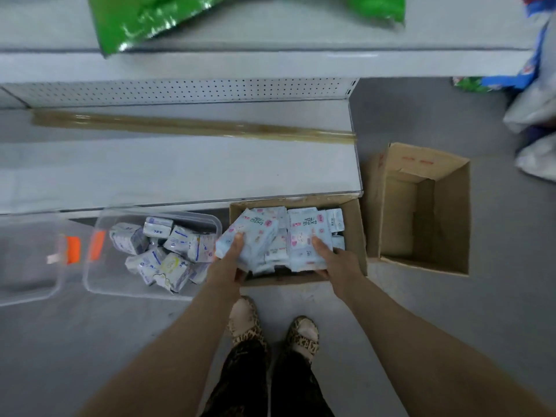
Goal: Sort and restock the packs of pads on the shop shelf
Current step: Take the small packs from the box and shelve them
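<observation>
A cardboard box on the floor in front of the shelf holds several light blue packs of pads with pink print. My left hand grips a tilted blue pack at the box's left side, thumb on top. My right hand grips another blue pack on the right, thumb pressed on its face. A clear plastic bin to the left holds several white and purple packs. The grey bottom shelf lies just beyond both containers.
An open brown carton stands right of the shelf end, nothing visible inside. A second clear bin sits at far left. Green bags lie on the upper shelf. Wrapped goods pile at far right. My feet stand near the box.
</observation>
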